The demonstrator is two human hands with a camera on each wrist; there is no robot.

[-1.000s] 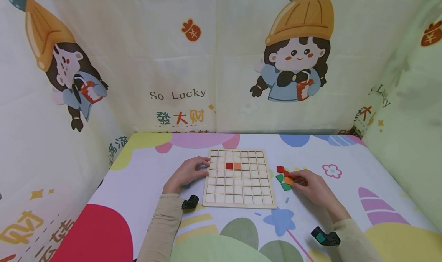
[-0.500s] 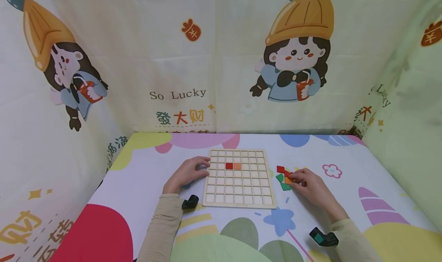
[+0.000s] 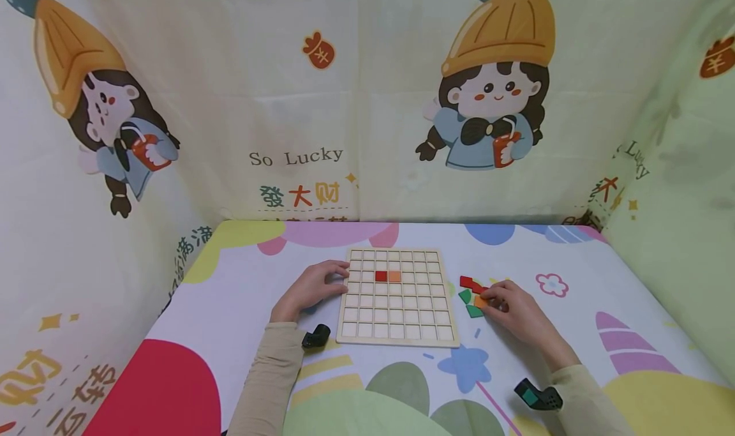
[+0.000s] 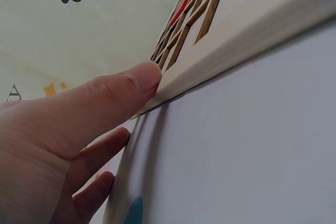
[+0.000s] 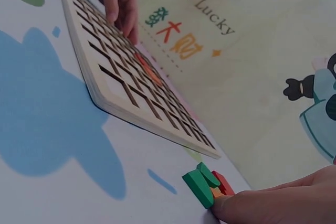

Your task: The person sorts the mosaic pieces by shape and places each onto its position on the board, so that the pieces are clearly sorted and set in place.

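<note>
Left hand relaxed against grid board; right hand touching tiles (can't tell if pinching). Backdrop: "So Lucky".

Board: pale wood, grid pattern; in it one red tile, one orange tile. Loose tiles: red, green, orange. Tabletop: white, printed with red, blue, green, yellow, pink shapes. Cloth: cream, cartoon figures in orange and blue. Sleeves: plain beige. Wrist cameras: black.

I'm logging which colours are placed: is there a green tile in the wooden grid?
No, the wooden grid holds only a red tile and an orange tile, side by side.
</note>
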